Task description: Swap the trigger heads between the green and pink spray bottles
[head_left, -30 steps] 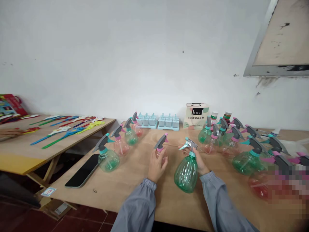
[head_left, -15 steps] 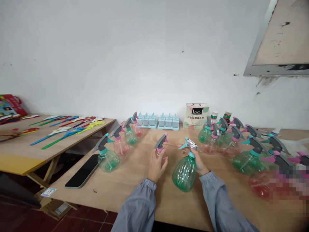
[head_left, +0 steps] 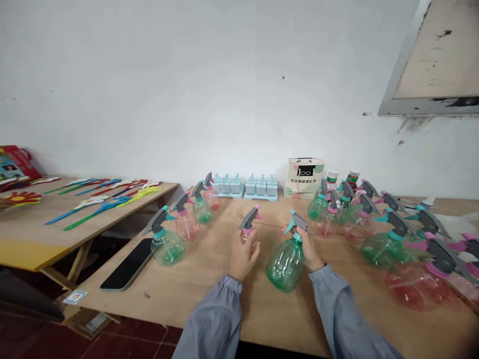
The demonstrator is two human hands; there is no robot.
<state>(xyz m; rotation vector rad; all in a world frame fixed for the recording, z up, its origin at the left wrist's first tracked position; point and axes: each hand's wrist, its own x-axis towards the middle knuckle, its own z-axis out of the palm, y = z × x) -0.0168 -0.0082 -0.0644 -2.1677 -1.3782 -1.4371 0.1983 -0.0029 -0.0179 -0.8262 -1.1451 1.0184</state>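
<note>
My right hand (head_left: pixel 309 247) is closed around the neck of a green spray bottle (head_left: pixel 285 263) with a grey and teal trigger head, tilted a little to the left on the wooden table (head_left: pixel 209 294). My left hand (head_left: pixel 242 257) is wrapped around a small pink spray bottle (head_left: pixel 250 230) with a grey and pink trigger, standing upright just left of the green one. Both sleeves are grey.
A row of spray bottles (head_left: pixel 166 239) runs along the left of the table, and several more bottles (head_left: pixel 389 239) crowd the right. A black phone (head_left: pixel 127 264) lies near the left edge. Ice-lolly moulds (head_left: pixel 247 187) and a paper bag (head_left: pixel 304 178) stand at the back. A second table (head_left: pixel 56 219) holds coloured sticks.
My right hand has slid the green bottle slightly left and away and turned its trigger head. My left hand has stayed on the pink bottle.
</note>
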